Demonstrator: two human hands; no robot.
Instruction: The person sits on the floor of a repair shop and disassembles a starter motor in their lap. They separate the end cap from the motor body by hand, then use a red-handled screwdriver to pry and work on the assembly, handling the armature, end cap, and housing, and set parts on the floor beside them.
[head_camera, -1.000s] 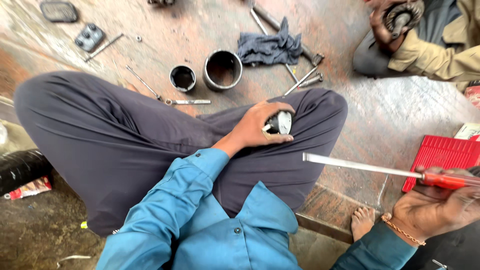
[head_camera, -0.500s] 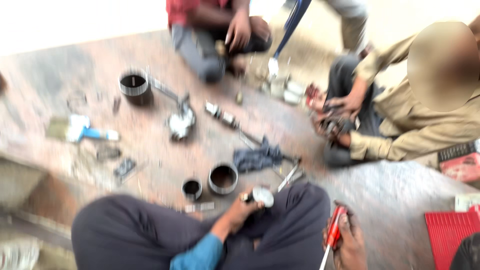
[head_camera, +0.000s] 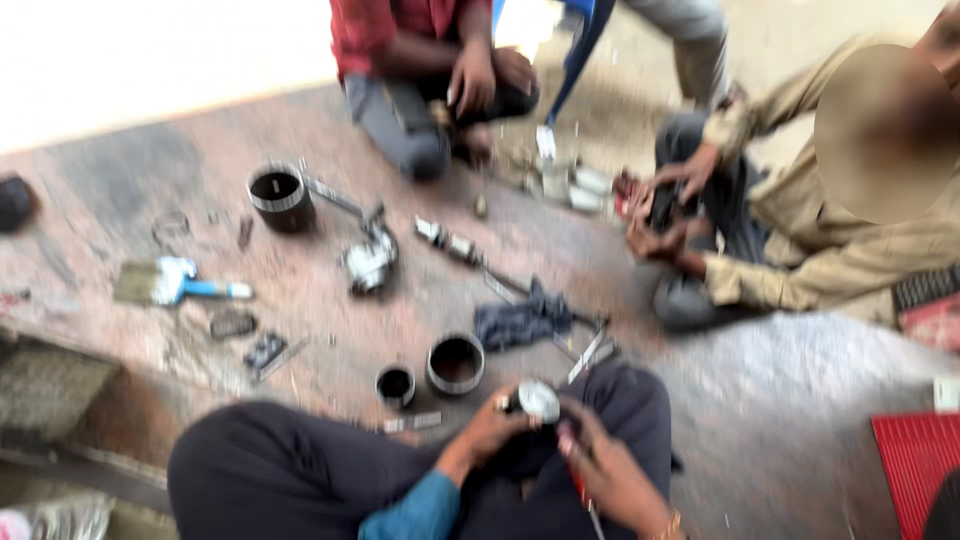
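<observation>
I sit cross-legged in dark trousers on a reddish floor, and the picture is blurred. My left hand (head_camera: 492, 428) holds a small round metal part (head_camera: 538, 398) over my lap. Just to its right is my right hand (head_camera: 612, 470), with the fingertips close to the part. It grips a red-handled screwdriver (head_camera: 580, 488) whose shaft points down past my wrist.
Two short metal rings (head_camera: 457, 362) (head_camera: 395, 385) stand in front of my knees, with a dark rag (head_camera: 520, 320) behind them. Farther off lie a larger ring (head_camera: 278, 195), a metal assembly (head_camera: 370, 260) and a blue-handled tool (head_camera: 195, 290). Two other people (head_camera: 430, 60) (head_camera: 800, 240) sit opposite. A red tray (head_camera: 915, 470) lies to the right.
My view has lifted from my lap to the floor and the people ahead. My right hand has brought the screwdriver in from the right, up to the metal part.
</observation>
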